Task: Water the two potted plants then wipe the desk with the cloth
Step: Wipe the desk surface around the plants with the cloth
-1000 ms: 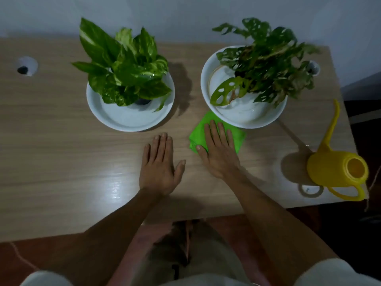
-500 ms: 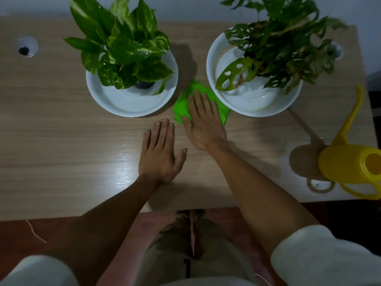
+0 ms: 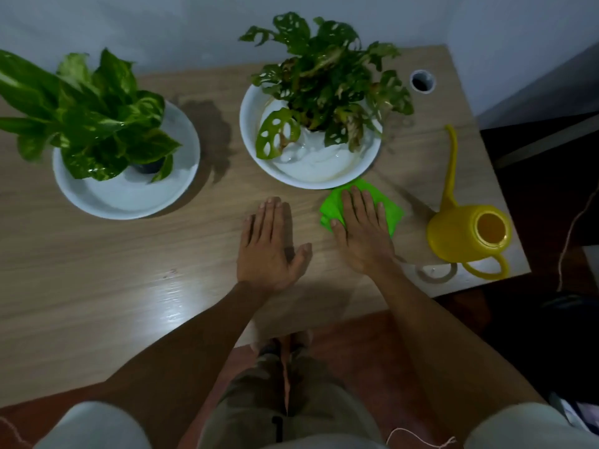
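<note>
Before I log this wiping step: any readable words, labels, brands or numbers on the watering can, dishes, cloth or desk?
None: no text is readable anywhere in this view.
Yellow plastic watering can: plain, no label showing.
Two white round dishes under the plants: unmarked.
Bright green cloth under the right hand: no tag showing.
Light wooden desk: unmarked.

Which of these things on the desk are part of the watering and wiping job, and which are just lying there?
Part of the job:
left plant
right plant
watering can
cloth under the right hand
desk

Just there:
white saucers
desk cable hole
string
</note>
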{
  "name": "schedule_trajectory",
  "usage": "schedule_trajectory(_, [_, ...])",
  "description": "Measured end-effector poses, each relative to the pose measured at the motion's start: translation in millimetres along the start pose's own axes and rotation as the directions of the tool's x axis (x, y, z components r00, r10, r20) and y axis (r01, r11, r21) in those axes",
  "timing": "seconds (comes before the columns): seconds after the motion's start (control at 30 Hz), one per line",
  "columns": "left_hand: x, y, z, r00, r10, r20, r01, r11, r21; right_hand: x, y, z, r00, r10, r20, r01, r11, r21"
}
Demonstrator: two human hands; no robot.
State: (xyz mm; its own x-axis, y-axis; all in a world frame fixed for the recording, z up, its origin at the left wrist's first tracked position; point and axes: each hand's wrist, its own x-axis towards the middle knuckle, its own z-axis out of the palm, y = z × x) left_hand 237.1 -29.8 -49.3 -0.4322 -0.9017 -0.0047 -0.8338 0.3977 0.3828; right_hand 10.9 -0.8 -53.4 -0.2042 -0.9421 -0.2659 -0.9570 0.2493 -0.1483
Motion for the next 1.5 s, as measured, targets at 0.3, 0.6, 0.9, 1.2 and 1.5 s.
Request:
schedule_trajectory(0.3, [34.1, 49.6, 33.8, 0.996, 0.004, 0.087, -0.008, 0.999, 0.045, 84.7, 60.4, -31.2, 0.978, 0.201, -0.050, -0.197, 0.977, 0.084])
schedule_trajectory(0.6, [42.4, 55.1, 38.2, 0.985, -0.037, 0.168, 0.017, 0.993, 0.118, 189.9, 95.0, -60.7, 0.957, 0.285, -0.061, -0.280, 0.957, 0.073])
schedule_trajectory(0.9, [40.3, 56.7, 35.8, 0.991, -0.038, 0.131, 0.018, 0.988, 0.155, 94.0, 48.2, -22.0, 0.951, 0.275, -0.137, -0.259, 0.958, 0.126])
schedule_trajectory(1.2, [42.5, 58.9, 37.4, 0.992, -0.030, 0.120, 0.011, 0.988, 0.151, 89.5, 50.4, -21.9, 0.972, 0.203, -0.120, -0.193, 0.977, 0.091])
schedule_trajectory(1.5, [40.5, 54.6, 44.0, 0.997, -0.010, 0.075, 0.002, 0.994, 0.110, 125.4, 70.6, -21.9, 0.956, 0.267, -0.121, -0.254, 0.960, 0.115])
